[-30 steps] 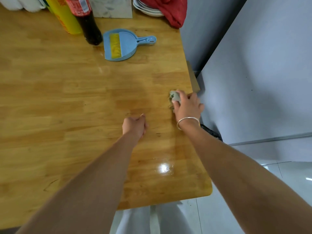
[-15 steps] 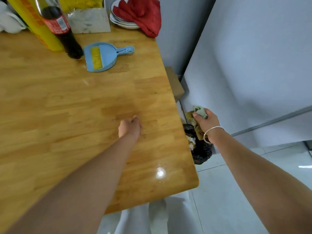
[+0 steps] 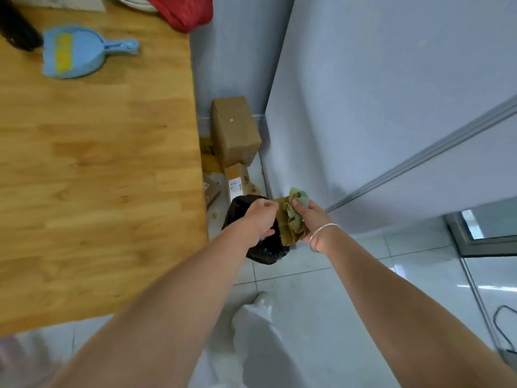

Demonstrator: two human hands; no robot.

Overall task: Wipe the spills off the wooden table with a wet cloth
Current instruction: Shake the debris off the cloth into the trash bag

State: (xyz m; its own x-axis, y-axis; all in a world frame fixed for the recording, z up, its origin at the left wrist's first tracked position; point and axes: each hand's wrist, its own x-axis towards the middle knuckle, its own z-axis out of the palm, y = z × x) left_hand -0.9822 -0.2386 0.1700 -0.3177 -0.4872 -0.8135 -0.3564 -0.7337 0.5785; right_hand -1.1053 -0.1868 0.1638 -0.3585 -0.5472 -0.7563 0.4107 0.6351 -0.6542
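Observation:
My right hand (image 3: 310, 218), with a silver bangle at the wrist, is shut on a crumpled green and brown cloth (image 3: 292, 219) beside the table, above a bin lined with a black bag (image 3: 263, 247) on the floor. My left hand (image 3: 258, 218) is closed right next to the cloth, at its left edge; whether it pinches the cloth I cannot tell. Both hands are off the wooden table (image 3: 98, 177), whose right edge lies to their left.
A blue dustpan with a yellow brush (image 3: 75, 51), a dark bottle (image 3: 16, 29) and a red cloth on plates (image 3: 181, 12) sit at the table's far end. Cardboard boxes (image 3: 235, 130) stand on the floor by the grey wall. White tiled floor lies below.
My right hand carried the cloth off the table's right edge to above the black bin. My left hand left the tabletop and came across to meet the cloth.

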